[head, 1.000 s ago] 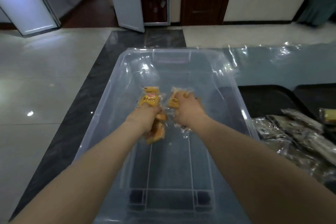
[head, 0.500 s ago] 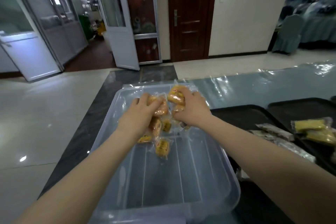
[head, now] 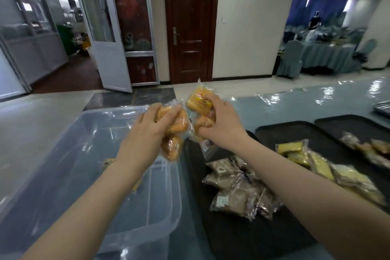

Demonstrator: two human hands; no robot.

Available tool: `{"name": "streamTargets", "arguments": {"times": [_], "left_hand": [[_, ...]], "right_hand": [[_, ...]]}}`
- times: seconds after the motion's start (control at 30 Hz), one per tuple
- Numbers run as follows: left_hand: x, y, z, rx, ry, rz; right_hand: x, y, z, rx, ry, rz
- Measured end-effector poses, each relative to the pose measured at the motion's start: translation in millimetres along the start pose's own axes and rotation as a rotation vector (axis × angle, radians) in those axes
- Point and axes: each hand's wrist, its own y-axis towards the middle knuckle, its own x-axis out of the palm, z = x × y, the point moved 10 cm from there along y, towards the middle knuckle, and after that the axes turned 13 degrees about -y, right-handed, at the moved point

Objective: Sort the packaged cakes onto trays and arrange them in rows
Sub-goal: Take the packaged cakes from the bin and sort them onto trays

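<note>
**Orange cakes held in both hands above bin and tray**

Nearest, at 7 o'clock, a clear plastic bin is seen; one packet, possibly more, seems to lie in it, though the wall blurs it. At 5 o'clock a black tray carries a heap of brown cakes. Yellow cakes are laid on a second tray at 3 o'clock. A third tray lies beyond. Higher, near centre, orange cakes are gripped by the left hand over the bin's right edge. Just beside it, more orange packets are clutched by the right hand over the first tray's far corner. A dark wooden door stands at 12 o'clock.
</note>
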Motion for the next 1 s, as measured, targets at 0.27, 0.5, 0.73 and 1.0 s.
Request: {"name": "streamTargets", "arguments": {"times": [0.27, 0.5, 0.73, 1.0], "left_hand": [[59.7, 21.5, 77.2, 0.103, -0.172, -0.074], [138.9, 44.7, 159.0, 0.157, -0.309, -0.145], [238.5, 94.1, 278.7, 0.198, -0.341, -0.188], [378.5, 186.9, 444.8, 0.151, -0.391, -0.215]], "right_hand": [[-73.4, -78.5, 113.6, 0.207, -0.142, 0.09], [-118.8, -141.8, 212.7, 0.361, -0.209, 0.079], [-182.3, -187.7, 367.8, 0.485, -0.19, 0.133], [-273.1, -221.5, 591.2, 0.574, -0.157, 0.153]]}}
